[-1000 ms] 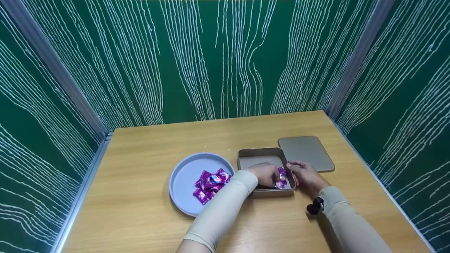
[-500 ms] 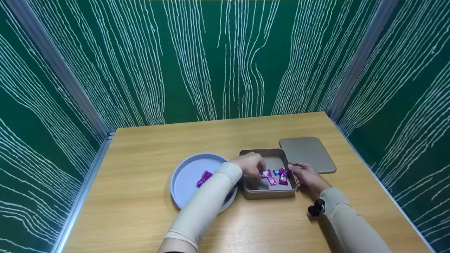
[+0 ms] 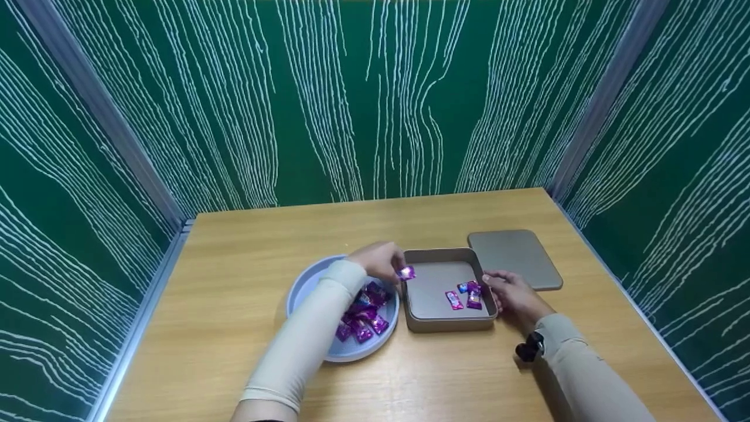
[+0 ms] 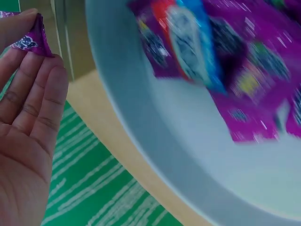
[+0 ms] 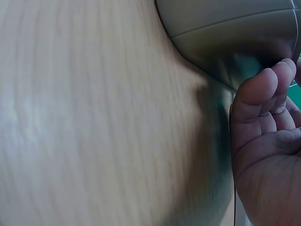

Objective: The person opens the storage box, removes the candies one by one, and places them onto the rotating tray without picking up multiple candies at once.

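Note:
My left hand [image 3: 378,259] pinches a purple wrapped candy [image 3: 406,273] between thumb and fingers, above the gap between the round plate and the tin's left rim. In the left wrist view the held candy [image 4: 29,41] shows at the fingertips. Below my left forearm, several purple candies [image 3: 363,325] lie in the pale blue round plate [image 3: 299,293], partly hidden by the sleeve. The square brown tin [image 3: 451,325] holds a few candies [image 3: 473,298] toward its right side. My right hand [image 3: 518,298] grips the tin's right wall, with fingers [image 5: 256,89] against the outside.
A flat brown lid [image 3: 515,258] lies on the wooden table [image 3: 234,281], behind and right of the tin. Green panels with white wavy lines [image 3: 322,99] stand around the back and sides. A dark device [image 3: 529,347] sits at my right wrist.
My left hand has moved left out of the tin, carrying a candy toward the plate. More candies in the tin and plate are uncovered. My right hand stays at the tin.

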{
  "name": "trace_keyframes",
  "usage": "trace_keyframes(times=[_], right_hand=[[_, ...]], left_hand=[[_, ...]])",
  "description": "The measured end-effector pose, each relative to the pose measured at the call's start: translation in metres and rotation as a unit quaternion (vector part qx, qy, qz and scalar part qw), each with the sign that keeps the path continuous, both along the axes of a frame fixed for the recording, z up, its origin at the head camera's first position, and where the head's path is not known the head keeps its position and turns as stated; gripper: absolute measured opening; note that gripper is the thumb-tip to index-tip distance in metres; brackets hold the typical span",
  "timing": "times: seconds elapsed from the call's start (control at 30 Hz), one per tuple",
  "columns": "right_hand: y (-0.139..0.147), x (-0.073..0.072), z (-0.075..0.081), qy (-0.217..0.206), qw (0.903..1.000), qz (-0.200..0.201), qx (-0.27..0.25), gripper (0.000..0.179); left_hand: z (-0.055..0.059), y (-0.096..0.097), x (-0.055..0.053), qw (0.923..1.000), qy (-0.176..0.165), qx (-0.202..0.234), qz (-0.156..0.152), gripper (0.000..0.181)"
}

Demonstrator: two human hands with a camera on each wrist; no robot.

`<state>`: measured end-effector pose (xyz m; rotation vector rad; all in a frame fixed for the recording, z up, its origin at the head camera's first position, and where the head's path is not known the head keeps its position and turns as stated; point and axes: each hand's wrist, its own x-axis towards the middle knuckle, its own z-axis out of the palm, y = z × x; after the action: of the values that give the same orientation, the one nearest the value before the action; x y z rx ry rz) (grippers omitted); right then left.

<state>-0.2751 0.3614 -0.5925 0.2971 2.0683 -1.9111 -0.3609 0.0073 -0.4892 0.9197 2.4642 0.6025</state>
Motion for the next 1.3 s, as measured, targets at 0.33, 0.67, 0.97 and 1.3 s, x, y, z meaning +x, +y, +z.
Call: trace_keyframes(times=[0.33, 0.67, 0.97, 1.3], right_hand=[[0.000, -0.001, 0.001, 0.010, 0.9999, 0.004, 0.007, 0.064], [0.000, -0.005, 0.003, 0.009, 0.9994, 0.008, 0.033, 0.058], [0.000, -0.004, 0.003, 0.000, 0.9994, 0.000, 0.034, 0.059], [-0.002, -0.001, 0.003, 0.015, 0.9996, 0.002, 0.026, 0.060]], left_hand=[[-0.002, -0.040, -0.007, 0.9980, 0.004, -0.039, 0.050, 0.022], [-0.011, -0.066, -0.013, 0.9918, -0.026, -0.079, 0.097, 0.025], [-0.023, -0.072, -0.010, 0.9902, -0.022, -0.104, 0.091, 0.023], [-0.025, -0.070, -0.009, 0.9890, -0.016, -0.119, 0.086, 0.023]])
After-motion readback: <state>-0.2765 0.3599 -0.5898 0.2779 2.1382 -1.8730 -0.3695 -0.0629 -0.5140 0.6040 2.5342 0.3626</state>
